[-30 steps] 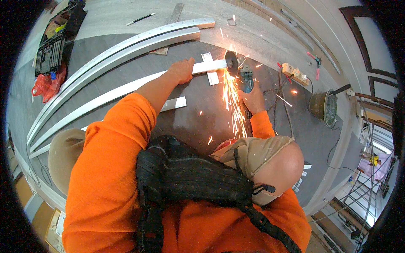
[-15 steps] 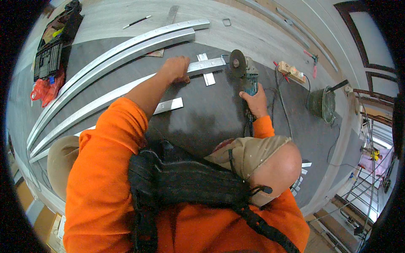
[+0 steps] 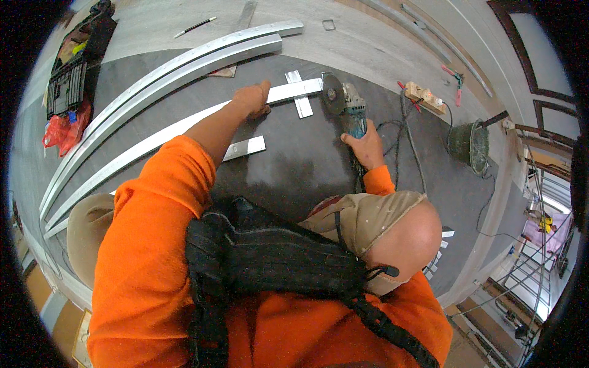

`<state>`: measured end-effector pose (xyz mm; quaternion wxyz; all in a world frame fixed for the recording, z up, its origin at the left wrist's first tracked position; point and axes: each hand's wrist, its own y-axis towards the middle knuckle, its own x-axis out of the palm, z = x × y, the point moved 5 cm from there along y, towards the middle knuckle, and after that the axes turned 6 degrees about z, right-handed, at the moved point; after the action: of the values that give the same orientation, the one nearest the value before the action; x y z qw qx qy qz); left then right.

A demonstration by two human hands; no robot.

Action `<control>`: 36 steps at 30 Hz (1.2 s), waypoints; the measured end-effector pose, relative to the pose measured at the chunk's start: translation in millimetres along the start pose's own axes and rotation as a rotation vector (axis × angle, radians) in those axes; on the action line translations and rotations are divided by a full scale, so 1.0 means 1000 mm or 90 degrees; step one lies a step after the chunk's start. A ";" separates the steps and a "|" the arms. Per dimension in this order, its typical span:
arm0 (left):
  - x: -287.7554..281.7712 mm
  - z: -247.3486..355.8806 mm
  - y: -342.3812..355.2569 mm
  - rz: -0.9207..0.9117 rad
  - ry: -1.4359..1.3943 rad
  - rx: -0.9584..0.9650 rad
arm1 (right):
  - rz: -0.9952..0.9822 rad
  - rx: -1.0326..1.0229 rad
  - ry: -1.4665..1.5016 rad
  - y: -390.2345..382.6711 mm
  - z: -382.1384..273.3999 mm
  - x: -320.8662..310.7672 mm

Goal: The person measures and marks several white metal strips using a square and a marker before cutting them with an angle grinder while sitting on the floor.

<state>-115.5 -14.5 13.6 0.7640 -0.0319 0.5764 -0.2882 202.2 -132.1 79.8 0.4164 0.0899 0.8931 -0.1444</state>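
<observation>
My left hand (image 3: pixel 250 101) is closed around a long silvery metal channel (image 3: pixel 285 92) and holds it low over the dark floor. Under the channel's far end lies a short metal strip (image 3: pixel 304 107), set crosswise. In my right hand (image 3: pixel 367 147) is a blue-green angle grinder (image 3: pixel 354 111), gripped around its body. The grinder's disc (image 3: pixel 332 95) stands at the tip of the channel; I cannot tell whether it touches the metal. Another metal piece (image 3: pixel 246 148) lies nearer to me, partly behind my left forearm.
Two long metal channels (image 3: pixel 184 72) lie farther left. A wooden block with sockets (image 3: pixel 424 98), pliers (image 3: pixel 458 89) and a dark bucket (image 3: pixel 469 147) are at right. The power cord (image 3: pixel 412 147) loops beside the grinder. A black toolbox (image 3: pixel 67 86) and red bag (image 3: pixel 66 132) sit far left.
The grinder has shifted left in my right hand, bringing its disc up to the channel's end. My left hand keeps its hold on the channel, moving slightly left.
</observation>
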 end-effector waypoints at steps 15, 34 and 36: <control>-0.003 0.000 -0.001 0.004 -0.003 -0.014 | -0.045 0.045 0.017 0.004 0.011 0.013; -0.001 0.000 0.003 0.018 -0.056 -0.015 | -0.011 -0.062 -0.021 0.018 -0.004 0.014; -0.002 0.002 0.002 0.010 -0.048 -0.015 | -0.044 -0.036 -0.019 0.021 -0.002 0.016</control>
<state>-113.1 -12.3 14.7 0.7872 -0.0473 0.5506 -0.2736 196.3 -111.4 64.6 0.4270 0.0447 0.8931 -0.1345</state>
